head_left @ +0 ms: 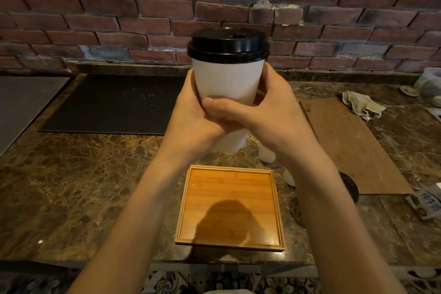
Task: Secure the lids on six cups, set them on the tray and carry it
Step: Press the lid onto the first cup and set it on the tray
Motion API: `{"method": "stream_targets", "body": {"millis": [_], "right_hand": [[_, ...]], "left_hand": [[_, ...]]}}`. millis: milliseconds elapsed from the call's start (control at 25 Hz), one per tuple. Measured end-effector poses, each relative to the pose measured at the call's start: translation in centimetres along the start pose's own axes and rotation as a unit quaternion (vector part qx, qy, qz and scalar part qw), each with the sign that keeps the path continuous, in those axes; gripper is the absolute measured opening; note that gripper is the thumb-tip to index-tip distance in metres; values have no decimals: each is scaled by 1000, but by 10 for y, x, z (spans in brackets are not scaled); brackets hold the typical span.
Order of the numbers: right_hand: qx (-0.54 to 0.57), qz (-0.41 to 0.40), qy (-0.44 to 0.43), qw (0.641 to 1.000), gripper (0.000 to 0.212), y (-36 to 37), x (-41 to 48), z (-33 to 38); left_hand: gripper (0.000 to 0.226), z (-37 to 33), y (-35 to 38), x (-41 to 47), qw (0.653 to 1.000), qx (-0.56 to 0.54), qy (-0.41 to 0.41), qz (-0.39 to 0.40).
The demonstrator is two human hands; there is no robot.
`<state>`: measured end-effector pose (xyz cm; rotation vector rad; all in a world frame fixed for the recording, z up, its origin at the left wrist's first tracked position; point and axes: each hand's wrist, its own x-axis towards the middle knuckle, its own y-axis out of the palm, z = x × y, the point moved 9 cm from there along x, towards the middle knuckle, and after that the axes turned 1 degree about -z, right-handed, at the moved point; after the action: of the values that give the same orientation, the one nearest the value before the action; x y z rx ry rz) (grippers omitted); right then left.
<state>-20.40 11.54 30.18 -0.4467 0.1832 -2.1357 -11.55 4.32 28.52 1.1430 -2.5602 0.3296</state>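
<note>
- Left hand [191, 112] and right hand [265, 112] both clamped round the lower body of one white cup [228, 79], held upright in the air above the worktop [83, 186]; right thumb lies across the front, over the left hand.
- Black lid [228, 44] sits on the cup, level all round as far as shows (seating at the back rim hidden).
- Wooden tray [230, 205] lies bare, directly below and nearer the body than the cup; the set-down is likely a straight lowering toward the body, long axis kept vertical.
- Both hands equally near the tray.
- Other white cups [267, 154] stand behind the right forearm, partly hidden; count unclear.
- Judged: early in the task.
</note>
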Motion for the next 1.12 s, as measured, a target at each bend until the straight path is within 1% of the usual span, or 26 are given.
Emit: {"method": "stream_targets", "body": {"millis": [160,280,400,520,640,720,880,960,1120], "right_hand": [[-29,-56,8,998,87,2,-2,-6],[-60,-66,9,996,87,1,-2,-8],[-47,-64,-1,997,81,-3,-1,-5],[1,-43,-8,999,73,-8,2,-1],[45,-10,6,999,68,-10,4,-4],[53,12,8,998,66,-11,5,-5],[73,73,7,995,63,-8,5,-5],[75,88,1,993,61,-7,4,-4],[74,111,-3,991,65,-6,2,-4]], "left_hand": [[80,10,0,1,1000,6,-13,-14],[79,15,0,2,1000,6,-19,-11],[80,15,0,5,1000,9,-18,14],[80,11,-1,7,998,15,-21,54],[81,10,1,7,995,-7,-31,94],[84,10,2,6,993,-13,-32,110],[80,11,4,5,989,-27,-41,136],[79,12,6,4,988,-29,-41,146],[85,12,7,3,987,-18,-42,152]]}}
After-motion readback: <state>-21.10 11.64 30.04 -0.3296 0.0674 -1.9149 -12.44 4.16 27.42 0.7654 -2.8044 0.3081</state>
